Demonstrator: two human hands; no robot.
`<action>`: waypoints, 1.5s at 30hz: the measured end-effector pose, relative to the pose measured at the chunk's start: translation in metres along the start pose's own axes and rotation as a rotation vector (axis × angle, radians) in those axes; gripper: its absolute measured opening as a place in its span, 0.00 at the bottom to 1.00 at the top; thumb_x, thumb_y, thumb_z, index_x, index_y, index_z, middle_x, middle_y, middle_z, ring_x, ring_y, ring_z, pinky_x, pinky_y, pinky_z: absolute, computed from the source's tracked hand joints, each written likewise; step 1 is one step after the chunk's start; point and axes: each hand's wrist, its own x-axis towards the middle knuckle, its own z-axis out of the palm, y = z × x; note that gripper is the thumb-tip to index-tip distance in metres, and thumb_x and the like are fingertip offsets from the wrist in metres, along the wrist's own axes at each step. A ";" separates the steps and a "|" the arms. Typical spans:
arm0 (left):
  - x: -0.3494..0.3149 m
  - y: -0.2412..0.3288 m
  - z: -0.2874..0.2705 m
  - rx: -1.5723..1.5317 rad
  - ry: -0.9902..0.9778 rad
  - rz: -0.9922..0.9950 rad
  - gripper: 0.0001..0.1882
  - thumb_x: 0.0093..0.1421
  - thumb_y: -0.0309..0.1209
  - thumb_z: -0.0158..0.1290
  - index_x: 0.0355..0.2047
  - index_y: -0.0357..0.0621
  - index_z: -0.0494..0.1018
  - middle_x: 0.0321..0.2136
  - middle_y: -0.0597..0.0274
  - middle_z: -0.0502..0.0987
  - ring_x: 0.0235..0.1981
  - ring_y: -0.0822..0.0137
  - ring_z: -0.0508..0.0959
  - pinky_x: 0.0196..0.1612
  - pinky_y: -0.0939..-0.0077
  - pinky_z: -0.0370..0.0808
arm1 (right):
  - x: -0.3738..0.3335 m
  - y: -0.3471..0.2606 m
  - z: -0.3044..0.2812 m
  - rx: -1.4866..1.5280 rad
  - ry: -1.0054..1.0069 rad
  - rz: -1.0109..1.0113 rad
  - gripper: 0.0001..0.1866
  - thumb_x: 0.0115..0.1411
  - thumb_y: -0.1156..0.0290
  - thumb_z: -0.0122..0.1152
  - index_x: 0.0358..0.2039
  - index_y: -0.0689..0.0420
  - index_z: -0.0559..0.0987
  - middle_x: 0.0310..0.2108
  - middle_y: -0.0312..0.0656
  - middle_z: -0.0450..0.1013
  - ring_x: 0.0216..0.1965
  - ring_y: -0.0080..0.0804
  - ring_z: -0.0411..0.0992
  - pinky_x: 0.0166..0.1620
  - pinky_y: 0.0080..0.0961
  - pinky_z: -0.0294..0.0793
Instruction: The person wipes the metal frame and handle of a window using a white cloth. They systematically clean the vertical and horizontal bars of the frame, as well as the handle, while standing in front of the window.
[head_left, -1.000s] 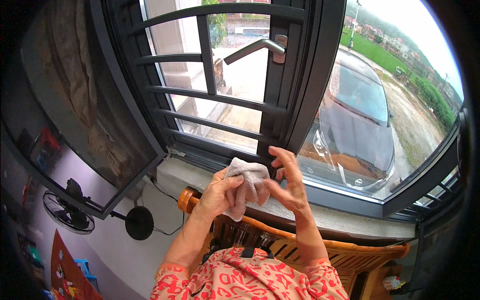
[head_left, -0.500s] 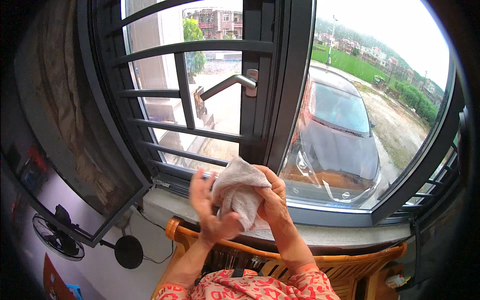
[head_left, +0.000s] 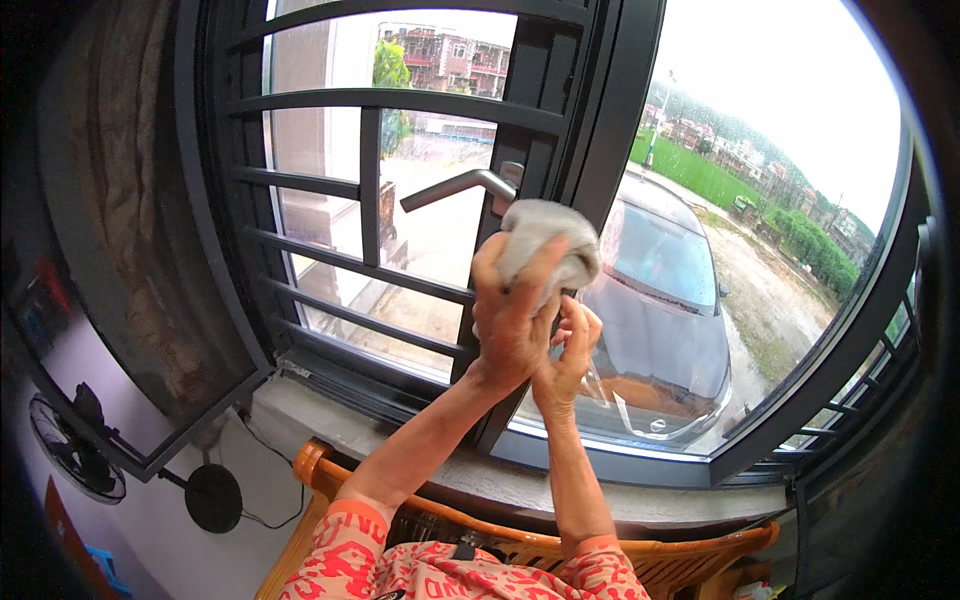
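A grey-white cloth (head_left: 550,243), bunched into a wad and slightly smeared by motion, is in my left hand (head_left: 515,325). My left fingers wrap it from the left and below. The wad is held up in front of the dark window frame (head_left: 545,120), just below the grey window handle (head_left: 455,188); whether it touches the frame I cannot tell. Right under the cloth, against my left hand, is my right hand (head_left: 570,350) with its fingers curled in. What those fingers hold, if anything, is hidden.
Dark bars (head_left: 310,181) cross the left window pane. A concrete sill (head_left: 480,475) runs beneath, and a wooden bench (head_left: 500,518) stands between me and it. At lower left are a black fan (head_left: 80,445) and a cord. Through the glass shows a dark car (head_left: 650,330).
Both hands have risen with the cloth toward the window handle. The cloth is now bunched in my left hand, which was loosely beside it; my right hand has dropped below it.
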 end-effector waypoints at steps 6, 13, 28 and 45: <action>-0.001 -0.011 0.013 0.212 -0.116 0.080 0.24 0.52 0.25 0.59 0.52 0.53 0.75 0.50 0.53 0.64 0.45 0.52 0.67 0.45 0.65 0.70 | -0.014 0.039 0.020 0.152 0.145 0.089 0.24 0.55 0.73 0.64 0.51 0.61 0.68 0.45 0.42 0.64 0.41 0.28 0.61 0.37 0.21 0.64; -0.001 -0.029 0.018 0.045 -0.085 0.070 0.22 0.51 0.21 0.62 0.47 0.51 0.76 0.52 0.53 0.65 0.51 0.57 0.68 0.51 0.66 0.69 | -0.033 0.037 0.033 0.295 0.309 0.296 0.21 0.61 0.66 0.50 0.52 0.64 0.67 0.46 0.43 0.61 0.43 0.29 0.60 0.49 0.26 0.60; 0.009 -0.039 0.028 -0.040 0.014 0.024 0.18 0.53 0.18 0.59 0.45 0.42 0.74 0.49 0.52 0.68 0.48 0.57 0.72 0.48 0.67 0.73 | -0.039 0.040 0.052 -0.186 0.341 0.078 0.33 0.59 0.51 0.58 0.55 0.64 0.64 0.47 0.49 0.60 0.43 0.36 0.61 0.44 0.28 0.62; 0.065 -0.036 0.033 -0.139 0.004 -0.129 0.18 0.53 0.19 0.59 0.45 0.41 0.72 0.48 0.49 0.70 0.49 0.52 0.73 0.51 0.64 0.70 | -0.050 0.047 0.057 -0.554 0.265 -0.043 0.42 0.54 0.52 0.65 0.56 0.71 0.60 0.50 0.60 0.60 0.50 0.55 0.59 0.53 0.45 0.58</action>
